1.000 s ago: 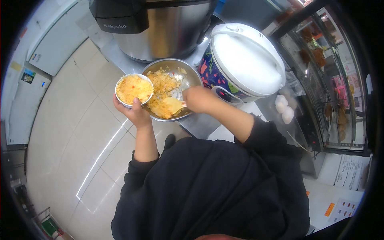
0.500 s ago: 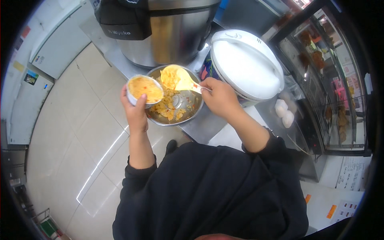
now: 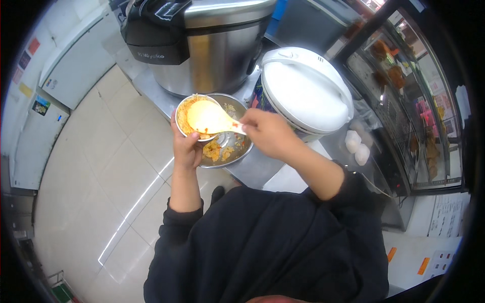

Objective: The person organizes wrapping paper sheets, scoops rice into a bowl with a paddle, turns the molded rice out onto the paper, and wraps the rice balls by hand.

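Observation:
My left hand [image 3: 187, 150] is wrapped round a small white bowl [image 3: 178, 122] filled with yellow-orange fried rice. In my right hand [image 3: 272, 132] is the handle of a pale yellow rice paddle [image 3: 208, 117]. The paddle's flat blade lies over the rice in the small bowl, appearing to touch it. Beneath both hands, a steel mixing bowl [image 3: 244, 153] stands on the counter with loose clumps of fried rice [image 3: 214, 150] at its near side. The small bowl and my left hand hide its left part.
A large steel rice cooker [image 3: 217, 60] stands behind the mixing bowl. To its right is a round container with a white lid [image 3: 308, 86]. Two white wrapped bundles [image 3: 357, 147] lie beside a glass display case [image 3: 404, 101]. A white cabinet [image 3: 76, 76] stands across the tiled floor.
The paddle has moved left from over the mixing bowl onto the rice in the small bowl. My left hand has shifted slightly right with that bowl.

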The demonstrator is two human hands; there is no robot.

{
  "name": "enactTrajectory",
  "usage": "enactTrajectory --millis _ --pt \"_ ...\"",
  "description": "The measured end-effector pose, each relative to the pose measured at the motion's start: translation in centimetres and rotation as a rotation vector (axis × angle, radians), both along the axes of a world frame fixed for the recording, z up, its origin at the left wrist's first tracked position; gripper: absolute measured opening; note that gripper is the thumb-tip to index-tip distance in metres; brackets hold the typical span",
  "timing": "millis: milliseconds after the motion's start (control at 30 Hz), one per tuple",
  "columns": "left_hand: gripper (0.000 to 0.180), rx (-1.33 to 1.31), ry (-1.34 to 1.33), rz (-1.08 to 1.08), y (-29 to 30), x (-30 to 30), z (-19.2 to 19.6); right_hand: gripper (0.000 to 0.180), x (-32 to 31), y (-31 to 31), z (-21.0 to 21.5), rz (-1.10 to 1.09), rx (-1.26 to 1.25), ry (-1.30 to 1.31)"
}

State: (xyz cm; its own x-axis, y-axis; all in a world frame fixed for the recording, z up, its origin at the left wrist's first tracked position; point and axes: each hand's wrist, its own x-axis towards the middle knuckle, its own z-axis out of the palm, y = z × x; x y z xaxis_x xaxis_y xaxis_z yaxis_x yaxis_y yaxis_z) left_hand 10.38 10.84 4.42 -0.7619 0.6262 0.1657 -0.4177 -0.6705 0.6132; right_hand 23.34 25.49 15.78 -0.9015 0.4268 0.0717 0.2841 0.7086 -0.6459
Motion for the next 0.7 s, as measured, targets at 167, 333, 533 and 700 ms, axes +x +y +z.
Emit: enactTrajectory --millis 167,333,533,700 --pt "0.088 -0.081 0.073 0.09 0.2 0.9 0.1 0.018 -1.3 -0.5 0.1 0.001 0.011 -0.249" --pt "0.077 -0.287 0.274 0.46 -2.4 -0.5 -0.7 0.02 -1.4 1.4 1.7 -0.004 -0.133 -0.248" --pt "0.074 -0.316 0.204 0.792 -3.2 -1.5 -4.0 0.02 -2.2 0.7 -3.0 0.113 0.447 -0.662" --pt "0.07 -0.204 0.207 0.794 -1.3 -0.7 -4.8 0.018 -3.4 0.0 -8.3 0.254 0.285 -0.68"
